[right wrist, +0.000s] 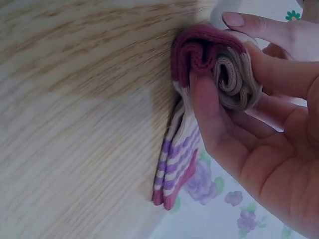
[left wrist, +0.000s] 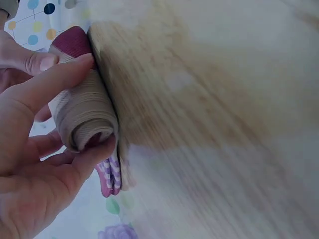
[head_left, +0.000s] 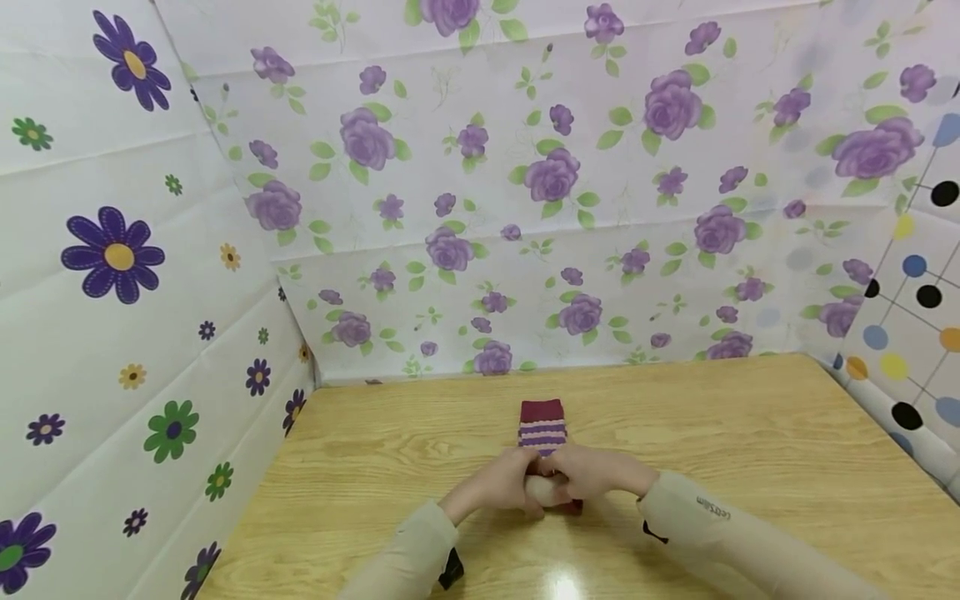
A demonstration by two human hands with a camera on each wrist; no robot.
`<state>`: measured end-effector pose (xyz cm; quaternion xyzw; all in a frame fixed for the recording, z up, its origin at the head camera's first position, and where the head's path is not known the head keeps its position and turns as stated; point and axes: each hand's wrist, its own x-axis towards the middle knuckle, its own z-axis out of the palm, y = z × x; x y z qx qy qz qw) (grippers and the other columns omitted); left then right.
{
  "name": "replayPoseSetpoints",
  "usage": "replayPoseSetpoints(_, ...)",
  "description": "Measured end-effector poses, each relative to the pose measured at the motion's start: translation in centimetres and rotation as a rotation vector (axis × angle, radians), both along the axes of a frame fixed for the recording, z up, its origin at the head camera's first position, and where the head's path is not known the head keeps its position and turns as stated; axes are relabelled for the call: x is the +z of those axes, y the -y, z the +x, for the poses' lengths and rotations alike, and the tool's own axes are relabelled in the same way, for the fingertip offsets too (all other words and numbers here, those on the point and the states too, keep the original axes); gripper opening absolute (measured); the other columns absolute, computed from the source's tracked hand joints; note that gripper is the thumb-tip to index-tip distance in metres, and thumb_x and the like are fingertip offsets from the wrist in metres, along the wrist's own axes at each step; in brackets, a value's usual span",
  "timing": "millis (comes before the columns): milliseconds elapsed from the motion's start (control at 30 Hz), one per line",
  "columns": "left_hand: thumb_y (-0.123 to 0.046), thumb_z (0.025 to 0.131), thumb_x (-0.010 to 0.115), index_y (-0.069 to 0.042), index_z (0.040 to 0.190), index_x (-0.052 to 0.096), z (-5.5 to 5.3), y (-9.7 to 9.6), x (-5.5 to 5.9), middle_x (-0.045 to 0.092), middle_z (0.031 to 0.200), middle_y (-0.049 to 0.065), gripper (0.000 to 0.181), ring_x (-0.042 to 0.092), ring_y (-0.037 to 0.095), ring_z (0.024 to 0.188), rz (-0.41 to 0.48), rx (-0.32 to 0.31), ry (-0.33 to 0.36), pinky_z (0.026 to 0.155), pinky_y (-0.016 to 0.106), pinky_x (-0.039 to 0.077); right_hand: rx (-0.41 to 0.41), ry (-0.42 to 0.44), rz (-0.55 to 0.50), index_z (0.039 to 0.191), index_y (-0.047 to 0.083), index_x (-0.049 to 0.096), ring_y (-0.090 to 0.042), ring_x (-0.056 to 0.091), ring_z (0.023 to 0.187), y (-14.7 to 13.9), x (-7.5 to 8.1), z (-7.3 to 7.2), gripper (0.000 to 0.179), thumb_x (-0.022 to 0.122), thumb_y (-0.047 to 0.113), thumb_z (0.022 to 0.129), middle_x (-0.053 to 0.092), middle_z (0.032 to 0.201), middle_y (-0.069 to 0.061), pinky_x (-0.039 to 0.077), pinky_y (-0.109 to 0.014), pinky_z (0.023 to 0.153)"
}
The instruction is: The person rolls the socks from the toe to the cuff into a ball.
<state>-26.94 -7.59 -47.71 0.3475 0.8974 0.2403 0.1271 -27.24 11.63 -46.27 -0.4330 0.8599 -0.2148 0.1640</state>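
A pair of striped socks [head_left: 542, 429], purple and cream with maroon ends, lies flat on the table, its near part rolled into a thick beige and maroon bundle [left wrist: 87, 112]. My left hand [head_left: 504, 483] grips one end of the roll, thumb and fingers curled round it. At the other end my right hand [head_left: 592, 471] holds the roll, one finger pressed against the maroon fold [right wrist: 192, 55]. In the right wrist view the unrolled striped part [right wrist: 177, 167] stretches away from the roll along the tabletop. The hands partly cover the roll in the head view.
The wooden table [head_left: 405, 433] reaches back to a wall sheet [head_left: 510, 192] printed with purple roses. A flower-print sheet [head_left: 150, 333] hangs at the left, and a dotted sheet [head_left: 915, 333] at the right. A dark strap [head_left: 452, 570] shows under the left sleeve.
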Motion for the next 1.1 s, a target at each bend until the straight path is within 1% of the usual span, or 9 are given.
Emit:
replayPoseSetpoints(100,-0.022,0.068,0.089,-0.013,0.101,0.061,0.1,0.1,0.0,0.066,0.097,-0.003,0.045,0.057,0.002,0.086,0.017,0.023,0.0,0.078,0.017,0.049,-0.054,0.05,0.018,0.107,0.007,0.068,0.0,0.05,0.073,-0.1,0.0,-0.2,0.019,0.06,0.0,0.091,0.068,0.091,0.001,0.045,-0.017,0.066)
replayPoseSetpoints(200,-0.023,0.068,0.089,-0.013,0.094,0.062,0.1,0.2,-0.1,0.067,0.092,-0.004,0.038,0.058,0.001,0.083,0.044,0.046,-0.019,0.076,0.017,0.049,-0.125,0.09,0.065,0.101,0.007,0.07,-0.003,0.048,0.07,0.0,0.1,-0.4,0.012,0.061,0.006,0.092,0.067,0.087,0.001,0.043,-0.02,0.064)
replayPoseSetpoints(400,-0.023,0.068,0.089,-0.01,0.083,0.071,0.4,-0.1,-0.1,0.07,0.08,-0.003,0.027,0.057,0.0,0.071,0.067,0.101,-0.09,0.068,0.015,0.048,-0.229,0.118,0.11,0.093,0.006,0.073,-0.008,0.053,0.068,0.4,0.6,-0.9,0.009,0.068,0.01,0.088,0.068,0.082,0.001,0.047,-0.024,0.063)
replayPoseSetpoints(533,-0.021,0.069,0.088,-0.008,0.082,0.075,0.3,-0.3,0.0,0.071,0.076,-0.002,0.022,0.053,-0.001,0.065,0.079,0.137,-0.075,0.062,0.015,0.045,-0.31,0.113,0.075,0.092,0.007,0.074,-0.011,0.057,0.074,0.2,0.4,-1.1,0.01,0.074,0.013,0.084,0.07,0.086,-0.002,0.051,-0.03,0.067)
replayPoseSetpoints(667,-0.022,0.071,0.086,-0.007,0.084,0.078,0.2,-0.2,-0.1,0.072,0.073,-0.002,0.021,0.046,-0.002,0.058,0.092,0.166,-0.065,0.055,0.014,0.039,-0.377,0.088,-0.032,0.093,0.007,0.07,-0.015,0.058,0.077,-0.4,-0.1,-1.2,0.021,0.08,0.019,0.079,0.067,0.086,-0.003,0.051,-0.033,0.068)
replayPoseSetpoints(767,-0.023,0.074,0.085,-0.006,0.088,0.078,0.0,0.0,-0.1,0.072,0.075,-0.001,0.024,0.043,-0.001,0.056,0.097,0.181,-0.043,0.051,0.014,0.035,-0.363,0.019,-0.11,0.094,0.009,0.068,-0.014,0.056,0.076,-0.8,-0.2,-1.1,0.024,0.082,0.02,0.077,0.064,0.084,0.0,0.049,-0.029,0.066)
replayPoseSetpoints(867,-0.024,0.075,0.084,-0.005,0.093,0.077,-0.3,0.2,0.0,0.074,0.08,0.001,0.027,0.047,0.002,0.06,0.101,0.202,0.008,0.054,0.016,0.037,-0.277,-0.074,-0.135,0.093,0.011,0.067,-0.012,0.056,0.075,-1.0,-0.3,-0.8,0.024,0.082,0.019,0.077,0.063,0.084,0.003,0.047,-0.024,0.065)
replayPoseSetpoints(967,-0.025,0.074,0.085,-0.006,0.096,0.074,-0.6,0.3,0.2,0.073,0.088,0.003,0.031,0.056,0.005,0.072,0.096,0.235,0.057,0.063,0.019,0.045,-0.198,-0.161,-0.127,0.092,0.01,0.065,-0.01,0.053,0.074,-1.1,-0.3,-0.4,0.027,0.084,0.019,0.075,0.063,0.084,0.002,0.045,-0.021,0.064)
replayPoseSetpoints(1100,-0.024,0.074,0.085,-0.007,0.091,0.068,-1.2,0.3,0.7,0.067,0.087,0.003,0.029,0.057,0.009,0.076,0.103,0.238,0.09,0.067,0.023,0.048,-0.185,-0.228,-0.069,0.095,0.007,0.062,-0.007,0.049,0.074,-0.9,-0.2,0.2,0.04,0.087,0.025,0.069,0.061,0.088,-0.001,0.045,-0.02,0.065)
